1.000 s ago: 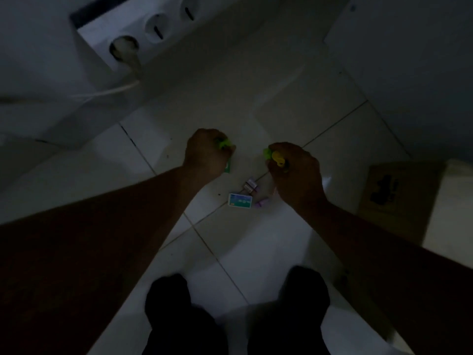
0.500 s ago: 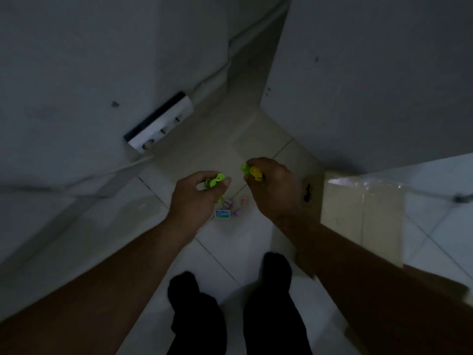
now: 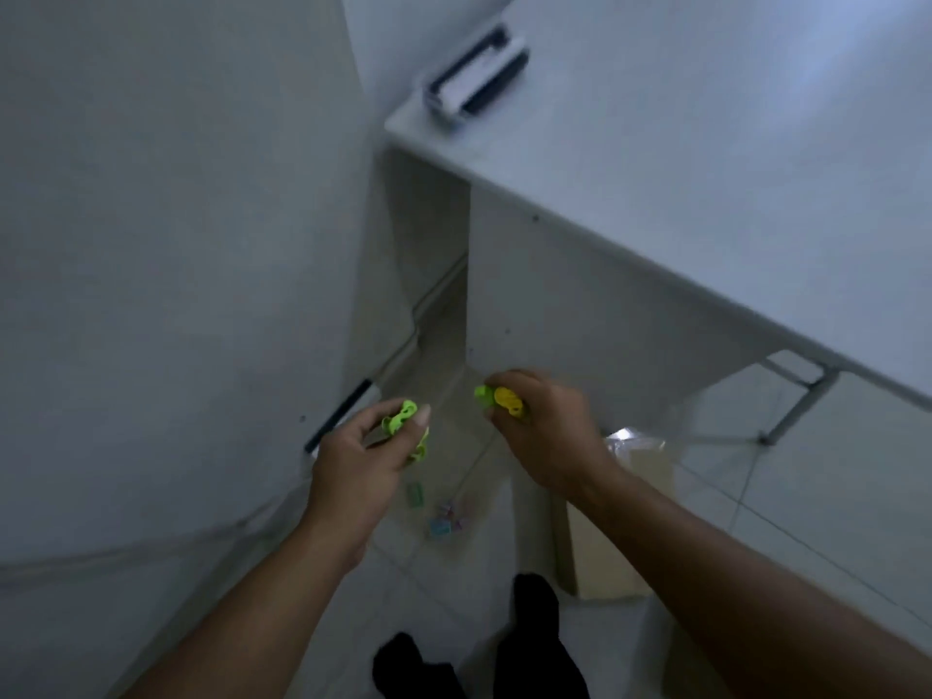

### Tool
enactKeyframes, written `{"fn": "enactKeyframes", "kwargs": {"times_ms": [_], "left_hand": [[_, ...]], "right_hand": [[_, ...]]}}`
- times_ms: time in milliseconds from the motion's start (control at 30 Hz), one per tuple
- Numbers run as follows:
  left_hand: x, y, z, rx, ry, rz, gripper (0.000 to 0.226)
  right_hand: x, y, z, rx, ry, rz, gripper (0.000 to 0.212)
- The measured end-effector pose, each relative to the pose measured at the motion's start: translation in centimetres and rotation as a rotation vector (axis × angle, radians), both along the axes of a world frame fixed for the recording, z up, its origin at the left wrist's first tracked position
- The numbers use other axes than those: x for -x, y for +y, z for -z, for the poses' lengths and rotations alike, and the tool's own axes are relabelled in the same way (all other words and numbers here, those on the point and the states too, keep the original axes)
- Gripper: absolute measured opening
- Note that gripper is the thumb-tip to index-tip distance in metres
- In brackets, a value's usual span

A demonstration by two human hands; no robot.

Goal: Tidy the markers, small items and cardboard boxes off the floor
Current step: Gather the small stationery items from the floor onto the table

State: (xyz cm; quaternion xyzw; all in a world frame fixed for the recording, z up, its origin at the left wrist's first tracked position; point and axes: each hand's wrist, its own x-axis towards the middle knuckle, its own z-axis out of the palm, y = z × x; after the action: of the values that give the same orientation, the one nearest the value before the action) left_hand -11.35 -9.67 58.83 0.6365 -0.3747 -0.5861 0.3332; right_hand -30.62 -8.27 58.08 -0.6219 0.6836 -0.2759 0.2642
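Observation:
My left hand (image 3: 365,459) holds green markers (image 3: 403,418) in curled fingers, raised well above the floor. My right hand (image 3: 542,436) grips a yellow and a green marker (image 3: 502,398), their ends sticking out by the thumb. Below and between the hands, several small items (image 3: 446,517) lie on the white tiled floor: a green one, a blue card-like one and pinkish pieces. A cardboard box (image 3: 613,517) stands on the floor under my right forearm.
A white table (image 3: 706,169) fills the upper right, with a white and black device (image 3: 476,75) near its corner. A white wall (image 3: 176,244) runs along the left, with a power strip (image 3: 338,416) at its foot. My dark feet (image 3: 534,643) are at the bottom.
Both hands have risen from the floor with the markers in them. The view has lifted, so the table top now shows and the small items on the floor look farther away.

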Motion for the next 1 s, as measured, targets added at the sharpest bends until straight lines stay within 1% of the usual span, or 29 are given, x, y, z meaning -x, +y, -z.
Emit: {"fn": "enactKeyframes", "kwargs": {"times_ms": [33,200,333,433,500,567,733,833,967,1000], "left_hand": [[0.3,-0.8,-2.3,0.03,0.004,0.022,0.021],[1.9,-3.7,-9.7,0.092,0.029,0.089,0.02],[4.0,-7.0,-14.4,0.139,0.033,0.12,0.037],[5.7,-10.2,-16.2,0.175,0.012,0.116,0.029],[6.9,-12.1,-16.9,0.179,0.012,0.105,0.032],[8.2,-14.3,-17.0,0.175,0.005,0.085,0.036],[10.8,-18.6,-15.7,0.115,-0.014,0.002,0.043],[11.8,-20.4,-14.4,0.08,-0.005,-0.059,0.039],[12.7,-22.1,-13.0,0.066,-0.002,-0.113,0.037],[12.9,-22.4,-12.8,0.066,0.002,-0.116,0.032]], "right_hand": [[0.7,-0.4,-2.6,0.019,0.017,0.003,0.024],[3.3,-1.8,-10.4,0.099,0.049,0.065,0.023],[5.2,-4.0,-14.4,0.12,0.041,0.076,0.023],[6.7,-7.2,-16.3,0.131,0.052,0.056,0.021],[7.5,-9.6,-17.1,0.143,0.047,0.031,0.019],[8.5,-12.3,-17.5,0.128,0.029,0.003,0.021],[10.6,-19.3,-16.8,0.069,0.035,-0.116,0.021],[11.1,-23.3,-16.4,0.052,0.074,-0.189,0.023],[11.0,-27.9,-15.8,-0.009,0.17,-0.344,0.022],[10.9,-28.7,-15.6,-0.028,0.182,-0.375,0.023]]}}
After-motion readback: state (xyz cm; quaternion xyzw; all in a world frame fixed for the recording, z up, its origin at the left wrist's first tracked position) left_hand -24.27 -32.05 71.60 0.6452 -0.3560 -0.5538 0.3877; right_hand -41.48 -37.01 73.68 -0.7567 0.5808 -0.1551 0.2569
